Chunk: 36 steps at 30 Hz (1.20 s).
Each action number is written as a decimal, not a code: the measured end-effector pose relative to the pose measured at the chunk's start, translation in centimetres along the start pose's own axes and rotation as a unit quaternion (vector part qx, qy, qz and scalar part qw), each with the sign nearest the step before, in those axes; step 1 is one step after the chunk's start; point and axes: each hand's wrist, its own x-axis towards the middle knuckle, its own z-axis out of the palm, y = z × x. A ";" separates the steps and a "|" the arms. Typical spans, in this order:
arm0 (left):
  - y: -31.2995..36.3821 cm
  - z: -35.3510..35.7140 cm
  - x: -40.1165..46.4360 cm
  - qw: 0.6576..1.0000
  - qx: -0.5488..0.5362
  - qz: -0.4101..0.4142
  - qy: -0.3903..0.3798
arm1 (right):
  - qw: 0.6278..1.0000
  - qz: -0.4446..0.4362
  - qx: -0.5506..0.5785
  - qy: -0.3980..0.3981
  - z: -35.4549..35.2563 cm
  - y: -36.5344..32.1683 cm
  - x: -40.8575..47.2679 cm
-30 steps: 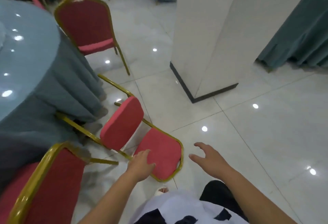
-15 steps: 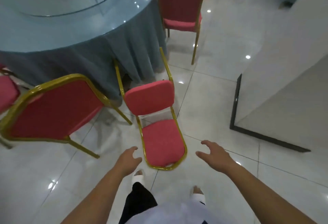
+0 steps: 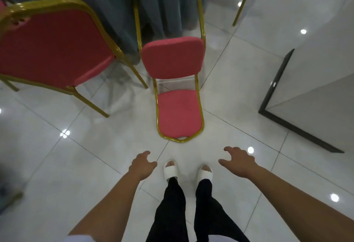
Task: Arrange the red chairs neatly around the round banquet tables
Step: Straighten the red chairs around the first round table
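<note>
a red chair [image 3: 177, 92] lies tipped on its back on the glossy white tiled floor [image 3: 76, 155], its padded seat raised and its rounded backrest flat on the tiles, the slim gold metal legs pointing toward the pleated grey-teal cloth of the table [image 3: 107, 2]. just beside it, to the left, a 2nd red chair [image 3: 51, 48] stands upright (same gold tube frame, same coarse red fabric), its seat close against the cloth. both hands hover low over the floor, apart from the fallen chair's backrest: the left hand [image 3: 141, 166] has its fingers loosely curled and holds nothing, the right hand [image 3: 238, 162] is spread wider and also holds nothing. 2 white slippers [image 3: 170, 169] sit between them. a white pillar [image 3: 316, 80] with a dark base strip rises at right.
</note>
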 end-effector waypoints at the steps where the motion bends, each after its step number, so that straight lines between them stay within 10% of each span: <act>1: -0.2 0.3 1.1 0.999 -0.033 -0.009 -0.008 | 1.000 0.005 -0.002 -0.004 0.4 -0.1 1.0; 21: -1.0 11.9 41.5 0.945 -0.315 -0.078 0.048 | 0.980 0.039 0.185 0.066 12.4 -1.5 43.4; 36: -2.6 18.1 60.8 0.839 -0.519 -0.082 0.142 | 0.822 0.159 0.540 0.090 18.9 -2.1 62.1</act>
